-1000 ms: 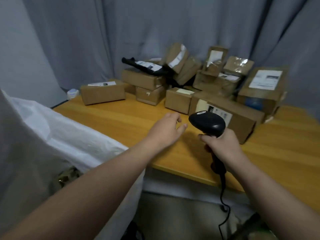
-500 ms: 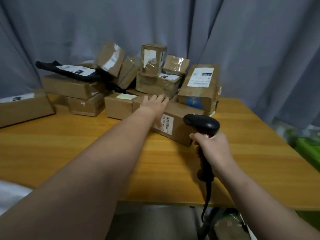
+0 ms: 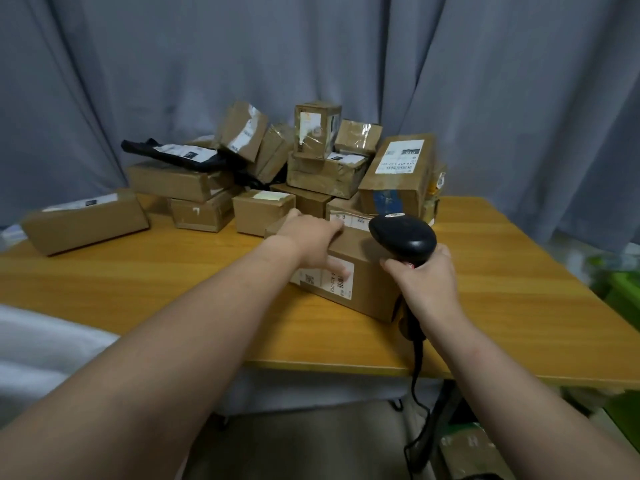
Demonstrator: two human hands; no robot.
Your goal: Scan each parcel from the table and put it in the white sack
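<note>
A long brown parcel [image 3: 367,285] with a white barcode label on its near side lies at the front of the pile on the wooden table [image 3: 138,282]. My left hand [image 3: 311,237] grips its left end, fingers over the top and thumb down the labelled side. My right hand [image 3: 427,278] holds a black handheld scanner [image 3: 403,233] by its handle, the head just over the parcel's right part. The scanner's cable [image 3: 417,393] hangs below the table edge. The white sack [image 3: 41,344] shows at the lower left, beside the table.
Several more cardboard parcels are heaped behind, among them a tall labelled box [image 3: 398,174], a black poly bag [image 3: 173,154] and a long box [image 3: 83,220] at the far left. Grey curtains hang behind. Green items [image 3: 620,299] sit right of the table.
The view has swung from the sack toward the pile. My left hand reached forward and took hold of the front parcel. The scanner moved up close over that parcel.
</note>
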